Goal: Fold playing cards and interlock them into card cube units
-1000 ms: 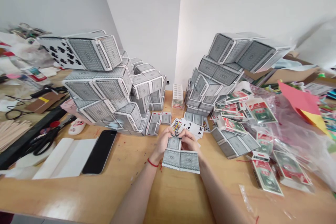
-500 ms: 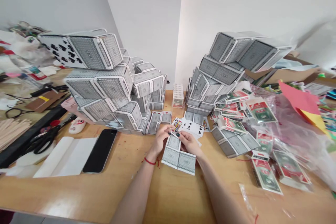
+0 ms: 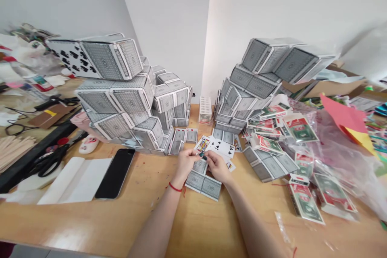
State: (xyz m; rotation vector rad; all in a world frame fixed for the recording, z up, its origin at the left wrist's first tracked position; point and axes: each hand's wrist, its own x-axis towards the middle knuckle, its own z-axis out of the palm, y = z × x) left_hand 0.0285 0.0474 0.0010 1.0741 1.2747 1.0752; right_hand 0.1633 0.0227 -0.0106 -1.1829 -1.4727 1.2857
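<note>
A T-shaped piece made of playing cards (image 3: 203,185), grey patterned backs up, extends toward me from beneath my fingers. At its far end my left hand (image 3: 185,165) is closed in a pinch, its thumb and fingertips on the card edge. My right hand (image 3: 218,167) pinches the same end, fingertips nearly meeting the left ones. The exact grip is partly hidden behind the fingers. Just beyond both hands lie loose face-up cards (image 3: 222,148), clubs and a picture card among them. Another picture card (image 3: 230,165) shows beside my right hand.
Stacked card-box structures rise at left (image 3: 121,100) and right (image 3: 254,84). A clear box (image 3: 205,109) stands between them. Red-green card packs (image 3: 305,201) and plastic wrap crowd the right. A black phone (image 3: 115,173), white paper (image 3: 75,179) and scissors (image 3: 53,163) lie left.
My fingertips have drawn closer together at the far end of the card piece. The piece has shifted slightly left and turned a little. A picture card beside my right hand has come into view.
</note>
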